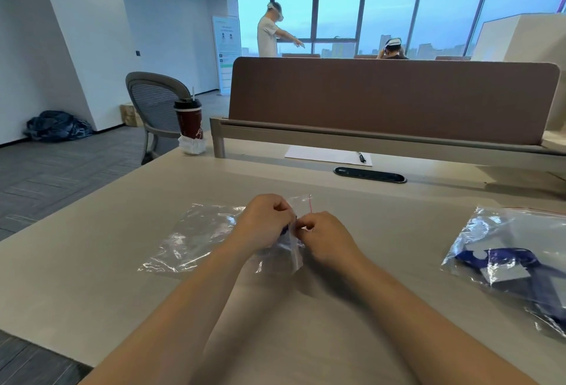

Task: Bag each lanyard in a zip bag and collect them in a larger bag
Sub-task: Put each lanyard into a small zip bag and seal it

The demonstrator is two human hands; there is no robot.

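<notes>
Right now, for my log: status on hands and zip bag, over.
Left hand, right hand pinching zip bag. Blue lanyard peeking between them. Clear bag flat at left, not obstructing.

The left hand (264, 223) and right hand (325, 239) were bare. Both forearms (196, 296) were uncovered as far as they showed.

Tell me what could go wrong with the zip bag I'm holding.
1. The left hand and right hand pinch the small zip bag near its mouth, and a bit of blue lanyard shows right there. It may catch in the seal and keep it from closing.
2. The small zip bag overlaps the flat clear bag, so lifting it could drag that one along.
</notes>
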